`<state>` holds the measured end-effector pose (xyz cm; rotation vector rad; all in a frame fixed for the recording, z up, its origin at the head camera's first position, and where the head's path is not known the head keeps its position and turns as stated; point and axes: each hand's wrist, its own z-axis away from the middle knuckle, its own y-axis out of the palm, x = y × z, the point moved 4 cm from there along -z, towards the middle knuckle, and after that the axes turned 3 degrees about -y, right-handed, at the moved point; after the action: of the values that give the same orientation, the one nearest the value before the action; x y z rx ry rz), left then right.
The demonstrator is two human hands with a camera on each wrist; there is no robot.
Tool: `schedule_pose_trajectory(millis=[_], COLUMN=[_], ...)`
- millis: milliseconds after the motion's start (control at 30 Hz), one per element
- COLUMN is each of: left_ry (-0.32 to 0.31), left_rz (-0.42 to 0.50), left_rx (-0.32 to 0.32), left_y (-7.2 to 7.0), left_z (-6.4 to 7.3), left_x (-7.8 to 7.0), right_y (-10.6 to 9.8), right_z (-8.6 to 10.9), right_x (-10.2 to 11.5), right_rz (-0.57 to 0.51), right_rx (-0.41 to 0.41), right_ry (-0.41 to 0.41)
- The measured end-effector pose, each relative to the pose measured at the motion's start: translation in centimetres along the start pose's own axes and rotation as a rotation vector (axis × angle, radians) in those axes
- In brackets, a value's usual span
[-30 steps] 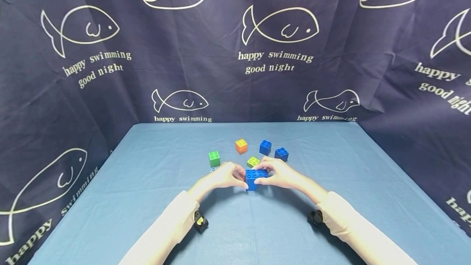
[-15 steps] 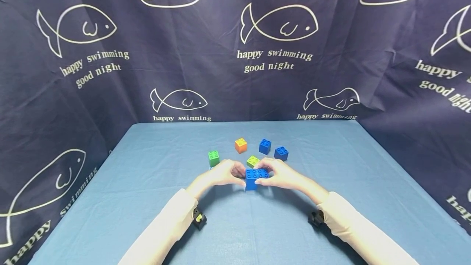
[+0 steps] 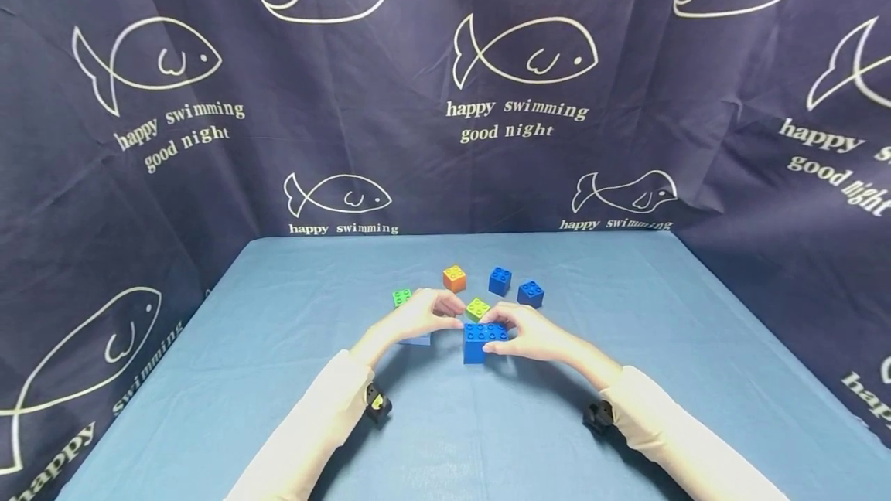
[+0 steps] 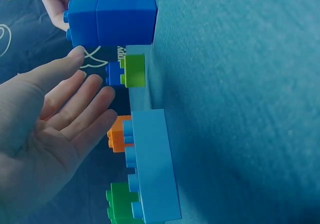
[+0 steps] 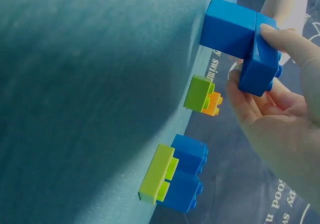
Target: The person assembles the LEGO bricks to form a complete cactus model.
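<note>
My right hand (image 3: 532,333) pinches the upper blue brick (image 5: 260,59) of a small stack between thumb and fingers. That brick sits on a lower blue block (image 5: 230,27) and overhangs it to the right. The lower block stands on the table. My left hand (image 3: 423,313) is just left of the stack, fingers loosely extended and holding nothing. In the left wrist view its thumb tip is close to the stack. Under the left hand lies a long light blue brick (image 4: 155,166), mostly covered in the head view. A lime brick (image 3: 477,308) lies behind the stack.
Behind the hands are an orange brick (image 3: 455,277), two blue bricks, one farther back (image 3: 500,281) and one more to the right (image 3: 530,294), and a green brick (image 3: 401,298) partly covered by the left hand. Another lime brick (image 5: 157,174) shows in the right wrist view.
My left hand has drawn back from the blue stack and shifted slightly up and away, uncovering part of the light blue brick. The right hand keeps its hold on the stack.
</note>
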<state>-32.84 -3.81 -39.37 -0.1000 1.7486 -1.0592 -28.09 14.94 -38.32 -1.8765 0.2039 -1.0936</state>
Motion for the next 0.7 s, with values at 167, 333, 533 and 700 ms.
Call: schedule_pose_trajectory(millis=[167, 333, 533, 700], left_ry=[0.016, 0.015, 0.010, 0.016], left_rz=[0.050, 0.092, 0.123, 0.113], left_rx=[-0.057, -0.094, -0.141, -0.155], left_y=[-0.3, -0.4, -0.5, -0.3], left_z=[-0.5, -1.3, -2.1, -2.7], left_x=[0.5, 1.2, 1.9, 2.2], right_y=[-0.1, -0.1, -0.2, -0.1], right_z=[0.1, 0.2, 0.1, 0.2], right_x=[-0.1, 0.0, 0.1, 0.1], right_rz=[0.001, 0.006, -0.002, -0.013], right_rx=[-0.004, -0.006, -0.006, -0.002], right_ry=[-0.008, -0.022, -0.023, -0.016])
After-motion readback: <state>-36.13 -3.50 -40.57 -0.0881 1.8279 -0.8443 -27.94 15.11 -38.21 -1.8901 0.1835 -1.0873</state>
